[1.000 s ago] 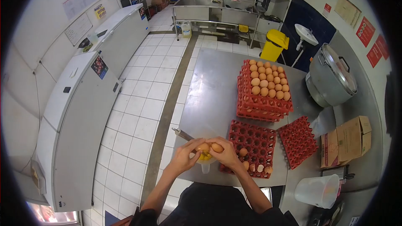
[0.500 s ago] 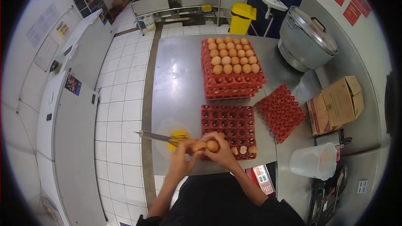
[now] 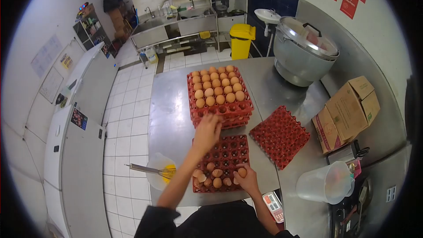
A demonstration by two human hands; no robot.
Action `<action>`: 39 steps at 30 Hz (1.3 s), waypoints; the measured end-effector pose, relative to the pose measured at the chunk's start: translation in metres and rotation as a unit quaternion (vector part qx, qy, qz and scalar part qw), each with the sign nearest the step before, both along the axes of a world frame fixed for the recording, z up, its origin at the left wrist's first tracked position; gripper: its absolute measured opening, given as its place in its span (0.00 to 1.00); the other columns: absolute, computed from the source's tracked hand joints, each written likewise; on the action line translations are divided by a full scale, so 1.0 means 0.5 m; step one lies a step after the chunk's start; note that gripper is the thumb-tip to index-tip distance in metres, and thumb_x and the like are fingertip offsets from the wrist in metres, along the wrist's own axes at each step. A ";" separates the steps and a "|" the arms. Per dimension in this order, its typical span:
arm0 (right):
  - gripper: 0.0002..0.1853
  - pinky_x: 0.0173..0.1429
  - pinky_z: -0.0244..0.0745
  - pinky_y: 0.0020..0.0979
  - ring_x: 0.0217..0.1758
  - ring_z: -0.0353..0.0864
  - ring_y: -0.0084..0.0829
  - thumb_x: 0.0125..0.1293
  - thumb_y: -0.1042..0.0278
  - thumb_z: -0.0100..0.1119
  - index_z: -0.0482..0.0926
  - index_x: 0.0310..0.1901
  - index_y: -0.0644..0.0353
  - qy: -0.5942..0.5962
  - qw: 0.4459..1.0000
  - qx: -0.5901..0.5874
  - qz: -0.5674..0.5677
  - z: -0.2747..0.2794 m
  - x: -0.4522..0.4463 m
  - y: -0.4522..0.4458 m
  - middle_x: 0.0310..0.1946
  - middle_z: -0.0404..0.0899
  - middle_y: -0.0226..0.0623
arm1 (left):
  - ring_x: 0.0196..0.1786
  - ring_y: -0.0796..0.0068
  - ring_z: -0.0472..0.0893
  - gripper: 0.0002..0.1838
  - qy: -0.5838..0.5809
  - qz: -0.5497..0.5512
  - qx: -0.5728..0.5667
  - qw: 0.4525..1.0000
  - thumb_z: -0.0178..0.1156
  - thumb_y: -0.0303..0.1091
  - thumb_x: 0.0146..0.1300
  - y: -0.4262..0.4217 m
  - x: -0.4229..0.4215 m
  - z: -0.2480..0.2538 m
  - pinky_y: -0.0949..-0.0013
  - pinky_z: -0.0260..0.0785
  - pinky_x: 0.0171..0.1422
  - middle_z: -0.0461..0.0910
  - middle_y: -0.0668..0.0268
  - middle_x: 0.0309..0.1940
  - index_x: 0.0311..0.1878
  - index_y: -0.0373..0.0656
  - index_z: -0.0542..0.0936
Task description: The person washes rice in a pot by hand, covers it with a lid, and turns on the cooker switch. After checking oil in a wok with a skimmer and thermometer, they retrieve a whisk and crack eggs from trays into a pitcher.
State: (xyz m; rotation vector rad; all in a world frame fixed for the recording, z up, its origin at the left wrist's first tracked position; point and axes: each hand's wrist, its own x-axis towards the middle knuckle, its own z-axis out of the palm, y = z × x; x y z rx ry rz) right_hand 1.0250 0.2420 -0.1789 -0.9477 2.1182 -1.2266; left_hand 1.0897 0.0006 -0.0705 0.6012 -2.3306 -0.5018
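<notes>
My left hand (image 3: 208, 133) reaches forward over the front edge of the stacked red egg trays (image 3: 194, 111), its fingers partly spread and no object visible in them. Brown eggs (image 3: 219, 91) fill the rear rows of the top tray; its front row has bare cups. My right hand (image 3: 248, 181) holds a brown egg (image 3: 242, 172) above the right side of the nearer red tray (image 3: 225, 153). Cracked eggshells (image 3: 202, 178) sit in that tray's front rows. Left of it, a metal whisk (image 3: 147, 169) rests in a translucent bowl (image 3: 155, 180) with yellow egg.
Another red tray (image 3: 280, 136) lies angled on the right. Beyond are a large metal cooker (image 3: 304, 53), a cardboard box (image 3: 346, 113) and a translucent plastic tub (image 3: 324, 183). A scale (image 3: 273, 207) sits low by the table's front edge.
My left hand has parted from my right and moved forward to the stack. The right has moved right across the nearer tray with an egg. More shells now show there. The view has tilted up.
</notes>
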 end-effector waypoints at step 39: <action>0.20 0.45 0.68 0.31 0.45 0.74 0.29 0.74 0.58 0.42 0.67 0.62 0.56 -0.573 0.788 -0.164 0.152 0.156 0.389 -0.283 0.50 0.74 0.37 | 0.59 0.65 0.79 0.21 0.431 0.237 0.289 0.821 0.67 0.20 0.62 0.190 0.461 -0.070 0.63 0.75 0.61 0.74 0.50 0.58 0.53 0.38 0.66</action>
